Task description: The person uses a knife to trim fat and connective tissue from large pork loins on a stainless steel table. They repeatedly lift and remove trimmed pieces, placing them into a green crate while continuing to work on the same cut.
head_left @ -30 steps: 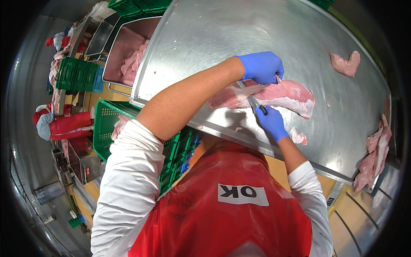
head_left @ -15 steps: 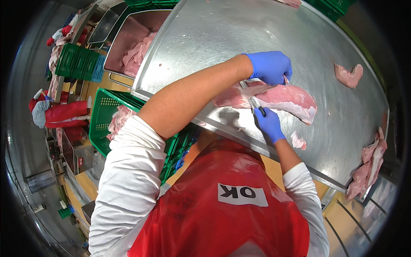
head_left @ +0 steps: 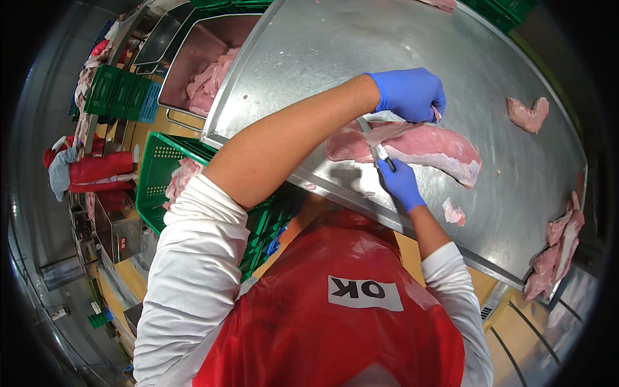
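Since the earlier frame, the left hand (head_left: 412, 95) has shifted slightly toward the far side. Bare metal bench (head_left: 322, 51) spreads open beyond it. Near the bench's near edge lies the long meat cut (head_left: 445, 147), its thin flap (head_left: 392, 131) pinched in the left fingers. The right hand (head_left: 403, 184) wraps its fingers around the knife (head_left: 378, 150), blade beneath the flap. One small scrap (head_left: 454, 212) sits nearer the edge.
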`<state>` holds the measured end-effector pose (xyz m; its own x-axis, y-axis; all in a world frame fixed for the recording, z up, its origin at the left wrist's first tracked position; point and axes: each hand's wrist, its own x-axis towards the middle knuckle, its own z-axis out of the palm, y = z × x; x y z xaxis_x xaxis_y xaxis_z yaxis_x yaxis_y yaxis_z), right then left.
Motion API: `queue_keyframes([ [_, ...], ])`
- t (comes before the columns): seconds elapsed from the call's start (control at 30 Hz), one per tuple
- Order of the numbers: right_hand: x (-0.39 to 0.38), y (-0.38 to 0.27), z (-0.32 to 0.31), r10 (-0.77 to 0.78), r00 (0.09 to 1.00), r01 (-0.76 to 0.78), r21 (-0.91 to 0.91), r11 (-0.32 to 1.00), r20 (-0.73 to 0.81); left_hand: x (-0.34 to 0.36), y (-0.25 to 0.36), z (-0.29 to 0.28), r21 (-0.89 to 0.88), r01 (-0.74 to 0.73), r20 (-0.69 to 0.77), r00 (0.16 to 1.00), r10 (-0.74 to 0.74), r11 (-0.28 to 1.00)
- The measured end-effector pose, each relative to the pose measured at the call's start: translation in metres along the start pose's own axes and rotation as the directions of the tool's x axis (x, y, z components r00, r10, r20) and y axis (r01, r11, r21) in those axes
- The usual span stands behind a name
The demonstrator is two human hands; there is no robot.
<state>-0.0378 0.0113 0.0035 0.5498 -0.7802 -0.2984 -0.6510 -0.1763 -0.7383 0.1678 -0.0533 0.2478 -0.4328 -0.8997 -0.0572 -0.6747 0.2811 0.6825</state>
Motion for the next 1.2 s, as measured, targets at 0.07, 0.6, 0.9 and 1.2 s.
queue_keyframes([
  [0.07, -0.022, 0.008, -0.021, 0.041, 0.998, -0.04, -0.022, 0.999, 0.038, -0.005, -0.001, -0.002, 0.001, -0.007, -0.017, 1.0, 0.007, 1.0],
  [0.6, 0.009, -0.034, 0.033, 0.071, 0.997, -0.071, 0.02, 0.997, -0.006, -0.026, 0.0, -0.017, -0.036, -0.013, -0.051, 0.999, 0.011, 0.999],
  [0.9, 0.001, -0.038, 0.046, 0.099, 0.995, -0.098, 0.035, 0.995, -0.022, -0.043, 0.01, -0.027, -0.05, -0.026, -0.076, 0.997, 0.022, 0.998],
  [1.2, -0.044, -0.041, 0.047, 0.207, 0.978, -0.207, 0.015, 0.978, 0.036, -0.067, 0.012, -0.044, -0.07, -0.014, -0.124, 0.992, 0.005, 0.997],
])
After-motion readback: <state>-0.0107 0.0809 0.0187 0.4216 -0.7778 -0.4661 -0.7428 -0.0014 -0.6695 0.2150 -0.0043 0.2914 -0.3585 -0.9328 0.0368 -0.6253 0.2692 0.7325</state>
